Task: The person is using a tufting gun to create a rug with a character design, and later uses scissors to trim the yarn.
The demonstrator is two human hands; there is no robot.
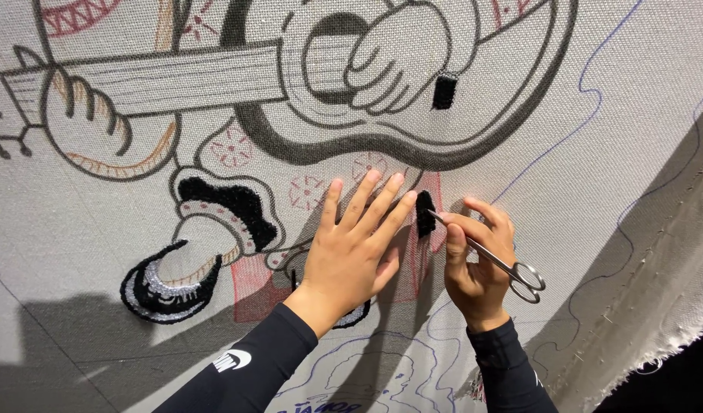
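the landmark here is the small black tufted patch [425,213] standing upright in the middle of the stretched grey cloth [619,153], which carries a drawn cartoon figure with a guitar.

far to the left of that patch lies a black and silver tufted shoe shape [168,287], and above it a larger black tufted band [233,205] with a pale dotted edge. a red-shaded area of the drawing [253,287] sits between the shoe and the patch, lower down.

just left of the patch, the left hand [353,248] lies flat on the cloth, fingers spread and loose, gripping nothing; its fingertips reach beside the patch. a black sleeve [252,371] covers the forearm.

just right of the patch, the right hand [477,264] grasps a pair of steel scissors [489,256]. the blade tips touch the patch's right edge, and the ring handles stick out to the lower right of the hand. whether the blades are apart cannot be told.

above and slightly right of the patch, a small black tufted rectangle [444,90] sits on the guitar body. further right, thin blue drawn lines [588,84] cross the cloth, and a frayed pale edge [672,344] runs at the lower right.
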